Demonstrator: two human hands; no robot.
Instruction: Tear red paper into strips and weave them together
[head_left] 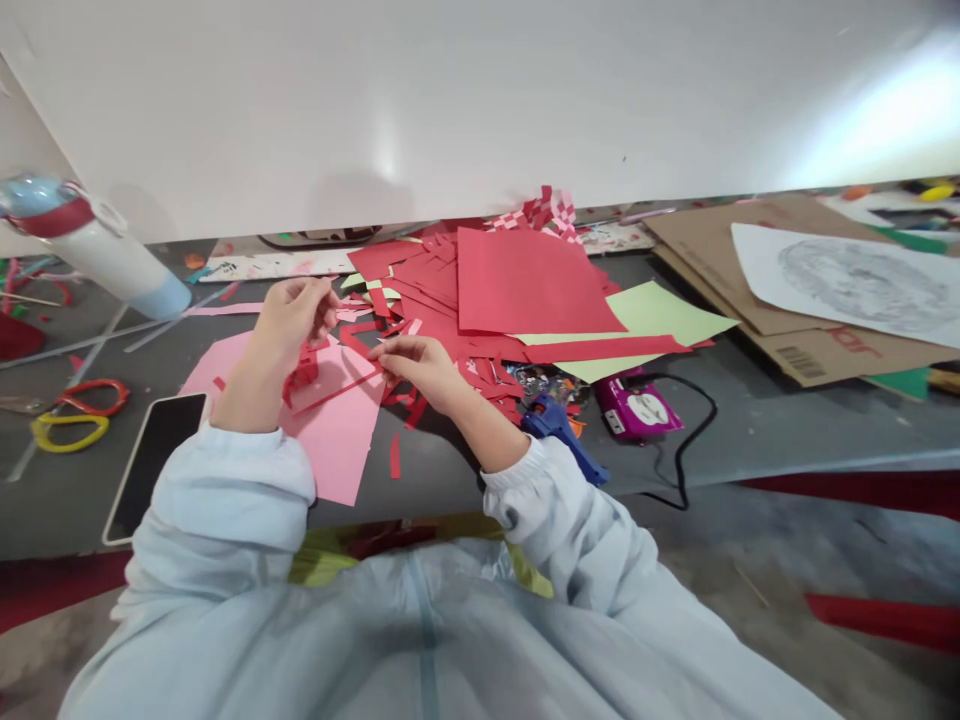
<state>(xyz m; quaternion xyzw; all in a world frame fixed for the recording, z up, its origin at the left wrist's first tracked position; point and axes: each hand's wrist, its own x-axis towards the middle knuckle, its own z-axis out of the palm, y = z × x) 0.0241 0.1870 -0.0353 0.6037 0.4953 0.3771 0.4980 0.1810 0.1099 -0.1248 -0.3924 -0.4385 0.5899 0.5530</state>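
My left hand is raised above a pink paper sheet, its fingers curled together. Whatever may be between those fingertips is too small to make out. To its right, my right hand pinches thumb against fingers at the end of a thin red paper strip, which slants down to the left over the pink sheet. Beneath my left wrist lies a small folded red paper piece, partly hidden. Red paper scraps are heaped just beyond both hands.
A large red sheet overlaps light green paper. Right of my forearm are a blue glue gun and a purple packet. Cardboard lies farther right. At left are a phone, scissors and a bottle.
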